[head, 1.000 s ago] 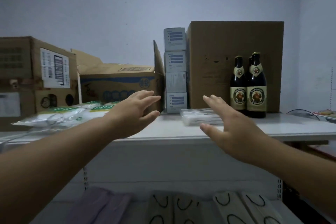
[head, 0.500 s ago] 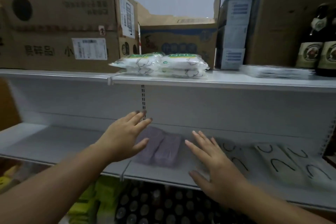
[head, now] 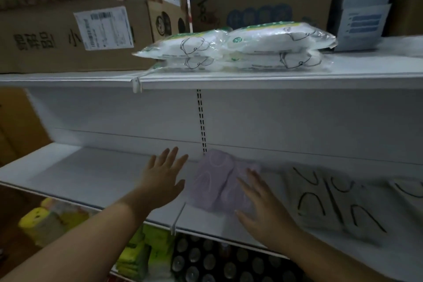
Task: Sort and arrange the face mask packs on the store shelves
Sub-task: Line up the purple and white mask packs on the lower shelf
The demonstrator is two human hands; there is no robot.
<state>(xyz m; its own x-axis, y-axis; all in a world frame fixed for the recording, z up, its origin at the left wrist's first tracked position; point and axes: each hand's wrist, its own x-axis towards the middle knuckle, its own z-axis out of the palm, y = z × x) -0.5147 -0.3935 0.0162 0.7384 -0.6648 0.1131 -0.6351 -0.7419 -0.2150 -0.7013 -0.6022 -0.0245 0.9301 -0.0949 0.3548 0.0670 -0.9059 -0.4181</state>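
Observation:
Two purple mask packs (head: 216,182) lie side by side on the middle shelf (head: 91,174). My left hand (head: 163,175) reaches over the shelf just left of them, fingers straight and spread, holding nothing. My right hand (head: 261,204) is stretched out with straight fingers over the right purple pack; whether it touches the pack I cannot tell. To the right lie several pale mask packs with black ear loops (head: 336,201). On the upper shelf (head: 251,75) a small stack of white and green mask packs (head: 242,46) rests near the front edge.
Cardboard boxes (head: 68,20) stand behind the white packs on the upper shelf, with a pale blue-labelled box (head: 361,14) at the right. Below the middle shelf are yellow-green packets (head: 146,249) and rows of dark bottle tops (head: 206,258).
My view dropped from the upper shelf to the middle one. Both hands came down and forward toward the purple packs, the right hand now reaching over them.

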